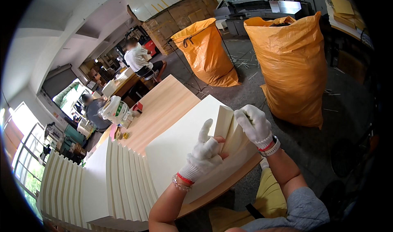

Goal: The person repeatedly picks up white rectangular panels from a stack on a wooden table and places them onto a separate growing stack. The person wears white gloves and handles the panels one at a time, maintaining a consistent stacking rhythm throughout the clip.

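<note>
Both hands wear white knitted gloves over a stack of off-white paper (180, 142) on a wooden table. My left hand (202, 154) lies on the stack, one finger stretched out and two bare fingertips spread against the edge of a thick raised section of sheets (222, 120). It touches the sheets without visibly gripping them. My right hand (254, 125) is closed at the right-hand corner of the paper, its fingers bent over the sheets' edge. The fingertips are partly hidden there. A watch is on my right wrist, a beaded bracelet on my left.
Staggered paper stacks (129, 180) stand at left. The wooden tabletop (168, 98) extends away, with a white plastic bag (116, 110) and tape rolls (125, 135) at its far-left side. Two orange sacks (206, 53) stand beyond on the floor. Two people sit farther back; machinery (262, 6) is behind.
</note>
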Demonstrator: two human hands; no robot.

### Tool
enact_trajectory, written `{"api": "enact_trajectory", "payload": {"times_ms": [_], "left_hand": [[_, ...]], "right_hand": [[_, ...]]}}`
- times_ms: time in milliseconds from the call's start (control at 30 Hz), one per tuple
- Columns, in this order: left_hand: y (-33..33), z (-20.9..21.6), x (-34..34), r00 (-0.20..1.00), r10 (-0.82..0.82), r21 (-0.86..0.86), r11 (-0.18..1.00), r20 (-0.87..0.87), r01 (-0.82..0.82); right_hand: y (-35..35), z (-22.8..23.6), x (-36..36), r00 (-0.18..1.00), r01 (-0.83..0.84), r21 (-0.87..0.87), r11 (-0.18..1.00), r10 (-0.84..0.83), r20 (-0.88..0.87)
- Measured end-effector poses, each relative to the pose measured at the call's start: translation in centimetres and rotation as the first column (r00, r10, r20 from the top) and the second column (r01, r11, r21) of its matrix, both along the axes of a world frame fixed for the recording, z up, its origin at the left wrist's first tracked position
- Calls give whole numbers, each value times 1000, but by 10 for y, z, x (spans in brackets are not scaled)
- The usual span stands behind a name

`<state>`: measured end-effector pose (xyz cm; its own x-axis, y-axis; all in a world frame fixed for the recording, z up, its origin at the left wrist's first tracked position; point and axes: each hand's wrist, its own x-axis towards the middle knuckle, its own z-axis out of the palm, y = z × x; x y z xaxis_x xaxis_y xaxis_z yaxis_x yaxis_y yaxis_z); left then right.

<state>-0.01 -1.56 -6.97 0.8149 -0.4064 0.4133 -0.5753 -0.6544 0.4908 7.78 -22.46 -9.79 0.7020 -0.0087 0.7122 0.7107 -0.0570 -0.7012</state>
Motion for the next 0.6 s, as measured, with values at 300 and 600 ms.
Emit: {"api": "enact_trajectory", "payload": {"times_ms": [300,600], "left_hand": [[-3,13,-4,999,-35,32,999,-16,35],[2,-4,3,1000,18,26,999,15,-18]], "right_hand": [[-4,-2,1,999,-25,-28,999,26,42],[0,0,-1,999,-15,14,1000,16,-34]]}}
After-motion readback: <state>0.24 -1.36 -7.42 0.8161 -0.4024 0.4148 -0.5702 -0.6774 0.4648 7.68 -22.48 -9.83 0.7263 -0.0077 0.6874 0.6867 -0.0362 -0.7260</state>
